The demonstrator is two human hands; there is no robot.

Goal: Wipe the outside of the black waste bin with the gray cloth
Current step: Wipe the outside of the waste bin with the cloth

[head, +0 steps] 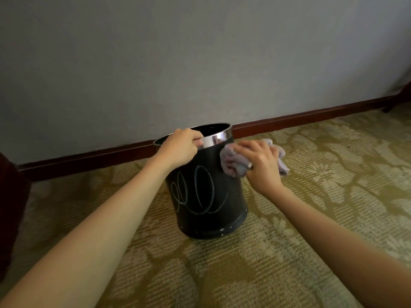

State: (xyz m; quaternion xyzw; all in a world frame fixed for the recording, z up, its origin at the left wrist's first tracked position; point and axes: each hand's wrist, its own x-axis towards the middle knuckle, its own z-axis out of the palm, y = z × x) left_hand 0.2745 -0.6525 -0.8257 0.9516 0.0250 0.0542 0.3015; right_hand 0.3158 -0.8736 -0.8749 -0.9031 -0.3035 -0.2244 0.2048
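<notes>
L hand (178, 150) gripping bin (206, 196) rim, R hand (260, 165) clutching cloth (233, 161) vs bin side, cloth part hidden

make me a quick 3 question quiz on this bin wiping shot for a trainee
1. True or false: the left hand grips the shiny rim of the black waste bin.
2. Where is the gray cloth pressed?
A. inside the bin
B. on the bin's upper right side
C. flat on the carpet
3. Fill in: pale looping ____ marks show on the bin's front, below the left hand.

Key
1. True.
2. B; the right hand holds it there.
3. Scribble: they are not yet wiped off.
</notes>
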